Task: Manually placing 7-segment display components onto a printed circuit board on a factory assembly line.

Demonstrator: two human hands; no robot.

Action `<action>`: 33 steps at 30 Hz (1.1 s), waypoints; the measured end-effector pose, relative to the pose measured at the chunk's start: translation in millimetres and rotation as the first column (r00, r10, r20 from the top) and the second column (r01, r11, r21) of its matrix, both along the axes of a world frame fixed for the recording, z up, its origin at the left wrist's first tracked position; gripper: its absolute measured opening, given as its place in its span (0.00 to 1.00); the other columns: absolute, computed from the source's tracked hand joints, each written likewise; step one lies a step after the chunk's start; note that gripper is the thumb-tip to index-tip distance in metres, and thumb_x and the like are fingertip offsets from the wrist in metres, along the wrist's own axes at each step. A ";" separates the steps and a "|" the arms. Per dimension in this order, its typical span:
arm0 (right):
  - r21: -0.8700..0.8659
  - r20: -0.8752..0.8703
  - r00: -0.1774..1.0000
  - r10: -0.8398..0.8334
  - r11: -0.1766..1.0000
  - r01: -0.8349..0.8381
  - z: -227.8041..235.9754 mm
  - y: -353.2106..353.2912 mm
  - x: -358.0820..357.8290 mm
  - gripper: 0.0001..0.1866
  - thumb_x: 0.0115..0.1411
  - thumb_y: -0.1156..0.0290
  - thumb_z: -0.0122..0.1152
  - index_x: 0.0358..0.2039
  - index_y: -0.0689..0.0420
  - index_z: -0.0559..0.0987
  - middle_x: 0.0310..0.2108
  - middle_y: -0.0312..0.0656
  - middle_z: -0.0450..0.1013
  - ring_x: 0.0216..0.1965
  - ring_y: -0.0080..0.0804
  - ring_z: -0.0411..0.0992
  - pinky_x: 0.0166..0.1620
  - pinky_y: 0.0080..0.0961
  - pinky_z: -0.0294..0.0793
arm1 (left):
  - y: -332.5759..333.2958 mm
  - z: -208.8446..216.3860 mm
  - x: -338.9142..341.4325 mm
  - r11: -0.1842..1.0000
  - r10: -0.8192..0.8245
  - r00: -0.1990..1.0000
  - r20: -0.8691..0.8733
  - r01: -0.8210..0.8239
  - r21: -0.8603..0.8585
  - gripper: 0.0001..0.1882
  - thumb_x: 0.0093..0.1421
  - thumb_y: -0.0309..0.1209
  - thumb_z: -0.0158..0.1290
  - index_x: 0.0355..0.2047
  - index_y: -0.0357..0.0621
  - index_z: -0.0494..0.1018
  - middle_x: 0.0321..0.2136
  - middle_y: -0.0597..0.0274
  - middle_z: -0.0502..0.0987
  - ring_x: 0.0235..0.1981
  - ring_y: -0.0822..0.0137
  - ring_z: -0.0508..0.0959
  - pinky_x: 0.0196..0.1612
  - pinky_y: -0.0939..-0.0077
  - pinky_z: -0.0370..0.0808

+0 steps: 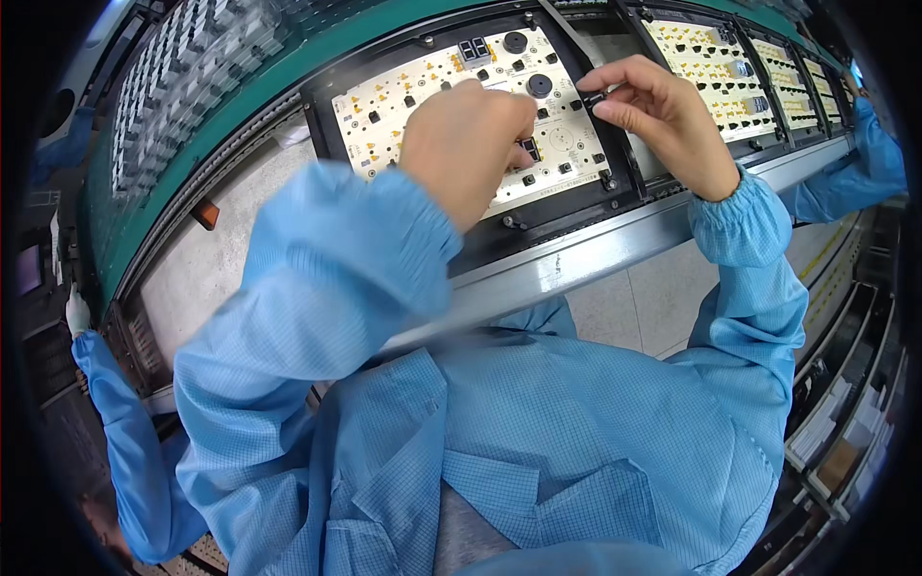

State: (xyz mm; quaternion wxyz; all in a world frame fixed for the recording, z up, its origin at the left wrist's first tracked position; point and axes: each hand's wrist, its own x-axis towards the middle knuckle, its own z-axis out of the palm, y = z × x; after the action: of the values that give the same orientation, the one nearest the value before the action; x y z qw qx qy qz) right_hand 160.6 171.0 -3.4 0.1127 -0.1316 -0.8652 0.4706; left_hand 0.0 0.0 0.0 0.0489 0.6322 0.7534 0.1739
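Note:
A cream circuit board (pixel 384 101) with small black and yellow parts lies in a black frame (pixel 331 134) on the line in front of me. Over its near middle is my left hand (pixel 456 144), fingers curled around a small black digit display (pixel 531 150) at the board's surface. Whether the display is seated there cannot be seen. At the board's right edge my right hand (pixel 667 115) pinches a small black part (pixel 595 98) between thumb and index finger. Another digit display (pixel 474 52) and two round black buzzers (pixel 540 85) sit on the far side of the board.
More framed boards (pixel 711 77) line up to the right. A metal rail (pixel 576 254) runs along the near side. Clear trays of parts (pixel 187 77) stand on a green surface at far left. Other people's blue sleeves (pixel 855 168) show at both sides.

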 end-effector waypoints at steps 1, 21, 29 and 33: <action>0.031 -0.011 1.000 0.019 0.999 -0.019 2.4 -2.8 0.7 0.15 0.59 0.79 0.56 0.48 0.60 0.74 0.41 0.37 0.71 0.39 0.19 0.70 0.44 0.14 0.71 | 4.7 4.6 -0.7 0.999 -0.013 0.999 0.040 0.015 -0.046 0.15 0.46 0.37 0.65 0.33 0.49 0.76 0.26 0.61 0.77 0.35 0.65 0.77 0.37 0.71 0.72; 0.610 0.154 0.988 -0.022 0.788 -0.077 0.9 -31.0 8.4 0.15 0.49 0.84 0.61 0.39 0.60 0.76 0.35 0.43 0.72 0.36 0.38 0.70 0.38 0.28 0.71 | -109.6 -6.3 -68.4 0.981 0.097 0.918 0.384 -0.153 0.118 0.14 0.54 0.28 0.57 0.43 0.47 0.75 0.28 0.66 0.76 0.25 0.74 0.72 0.29 0.82 0.68; 0.502 0.288 0.954 -0.089 0.862 -0.071 10.2 -21.4 7.7 0.16 0.49 0.86 0.60 0.40 0.59 0.75 0.38 0.41 0.72 0.37 0.37 0.71 0.38 0.25 0.71 | -176.3 -35.8 -112.6 0.891 0.339 0.663 0.668 -0.454 -0.001 0.12 0.57 0.27 0.55 0.43 0.43 0.75 0.28 0.71 0.74 0.23 0.83 0.65 0.28 0.88 0.65; 0.607 0.231 0.969 0.086 0.765 -0.213 12.8 -6.2 10.6 0.16 0.48 0.83 0.60 0.38 0.56 0.75 0.37 0.41 0.73 0.38 0.43 0.71 0.39 0.30 0.73 | -176.4 -49.5 -118.2 0.882 0.337 0.640 0.691 -0.472 0.007 0.12 0.59 0.28 0.53 0.44 0.42 0.74 0.28 0.70 0.75 0.23 0.84 0.65 0.28 0.88 0.65</action>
State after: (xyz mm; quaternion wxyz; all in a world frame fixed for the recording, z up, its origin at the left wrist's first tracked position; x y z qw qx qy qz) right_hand 171.3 164.8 9.4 0.0290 -0.0610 -0.9866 0.1483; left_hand -118.2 -176.4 -49.5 0.2171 0.3420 0.7867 0.4658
